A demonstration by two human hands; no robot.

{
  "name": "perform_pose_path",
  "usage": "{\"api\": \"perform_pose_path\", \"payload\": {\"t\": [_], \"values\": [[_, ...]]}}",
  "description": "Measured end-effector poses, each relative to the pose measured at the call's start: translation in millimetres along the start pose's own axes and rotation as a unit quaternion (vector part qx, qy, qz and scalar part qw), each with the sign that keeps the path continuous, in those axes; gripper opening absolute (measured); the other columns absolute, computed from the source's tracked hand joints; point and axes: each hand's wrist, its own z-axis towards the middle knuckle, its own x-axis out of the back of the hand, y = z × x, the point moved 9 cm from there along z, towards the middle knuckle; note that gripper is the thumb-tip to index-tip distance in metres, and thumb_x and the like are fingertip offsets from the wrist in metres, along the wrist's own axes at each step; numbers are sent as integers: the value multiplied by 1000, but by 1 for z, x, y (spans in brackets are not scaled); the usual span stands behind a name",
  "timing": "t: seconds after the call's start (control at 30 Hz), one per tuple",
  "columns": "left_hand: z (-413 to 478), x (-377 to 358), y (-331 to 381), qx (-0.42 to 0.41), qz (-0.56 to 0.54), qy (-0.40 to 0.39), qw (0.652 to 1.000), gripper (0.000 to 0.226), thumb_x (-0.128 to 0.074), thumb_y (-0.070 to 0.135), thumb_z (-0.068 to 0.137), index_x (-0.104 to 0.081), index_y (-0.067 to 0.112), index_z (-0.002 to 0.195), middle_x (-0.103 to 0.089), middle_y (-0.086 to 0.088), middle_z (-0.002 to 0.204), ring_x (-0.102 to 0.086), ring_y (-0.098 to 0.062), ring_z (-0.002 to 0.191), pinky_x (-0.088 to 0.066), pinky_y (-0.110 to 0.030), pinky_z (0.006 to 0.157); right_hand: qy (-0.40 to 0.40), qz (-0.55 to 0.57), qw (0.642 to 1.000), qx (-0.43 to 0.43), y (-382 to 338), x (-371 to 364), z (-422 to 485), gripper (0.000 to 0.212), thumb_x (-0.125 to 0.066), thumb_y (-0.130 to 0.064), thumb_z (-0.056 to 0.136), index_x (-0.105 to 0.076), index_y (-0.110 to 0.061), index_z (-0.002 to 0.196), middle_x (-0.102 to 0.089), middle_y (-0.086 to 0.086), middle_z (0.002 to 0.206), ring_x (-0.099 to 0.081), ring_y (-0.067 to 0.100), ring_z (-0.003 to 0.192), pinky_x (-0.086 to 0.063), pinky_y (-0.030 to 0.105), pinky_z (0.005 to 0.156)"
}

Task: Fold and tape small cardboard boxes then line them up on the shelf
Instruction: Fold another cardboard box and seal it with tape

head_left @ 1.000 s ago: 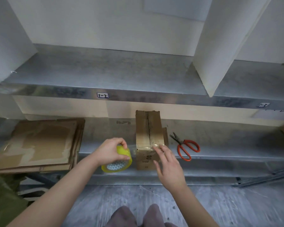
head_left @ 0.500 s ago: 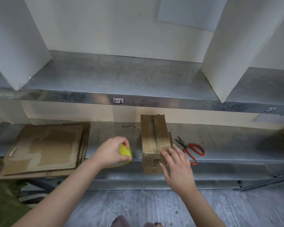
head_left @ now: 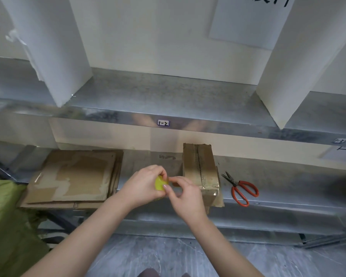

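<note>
The roll (head_left: 159,183) is gripped in the left hand (head_left: 143,183) and pinched at its rim by the right hand (head_left: 185,194), just beside the part-taped box (head_left: 200,166) on the shelf (head_left: 288,188) — taping, seemingly, with a fresh strip next to be pulled free.

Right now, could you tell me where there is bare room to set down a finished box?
Widest free patch: the lower shelf right of the scissors. The upper shelf between the two white dividers is bare. Between the flattened cardboard stack and the cardboard box it is crowded: the left hand and right hand hold the tape roll there.
</note>
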Motion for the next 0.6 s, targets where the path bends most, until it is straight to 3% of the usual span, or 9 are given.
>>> {"api": "perform_pose_path", "payload": {"t": [0.2,0.33,0.47,0.53,0.6], "values": [[-13,-2,-8,8,-7,-5,1000,45,-78,45,65,-54,28,100,-53,12,101,-55,-11,95,-47,-31,82,30,129,988,-78,6,-17,-4,3,-75,-22,82,-74,-21,85,-72,-11,84,-66,3,84,-53,32,81],[-20,-7,-14,-11,-26,-26,999,49,-76,26,73,-52,23,116,-52,8,118,-51,-10,113,-41,-27,97,28,200,971,-127,15,-25,0,3,-74,-18,85,-73,-16,83,-72,-4,82,-67,15,83,-54,42,84],[-32,-9,-37,14,-142,-45,989,82,-81,27,73,-35,32,142,-46,22,137,-43,8,125,-34,-15,105,32,208,971,-112,15,-30,6,7,-71,-15,87,-70,-12,80,-71,2,80,-67,21,80,-53,43,82],[-39,-10,-54,40,-185,-38,981,82,-86,35,69,-39,42,136,-51,30,130,-48,11,119,-36,-10,99,25,220,968,-114,17,-37,6,10,-71,-13,87,-69,-11,78,-70,2,78,-66,19,77,-54,40,79],[-44,-12,-68,57,-169,-25,984,67,-87,40,65,-52,45,121,-61,29,112,-56,5,106,-42,-14,90,11,209,971,-116,17,-48,5,12,-71,-14,87,-67,-15,76,-69,1,78,-65,14,77,-51,32,78]]}}
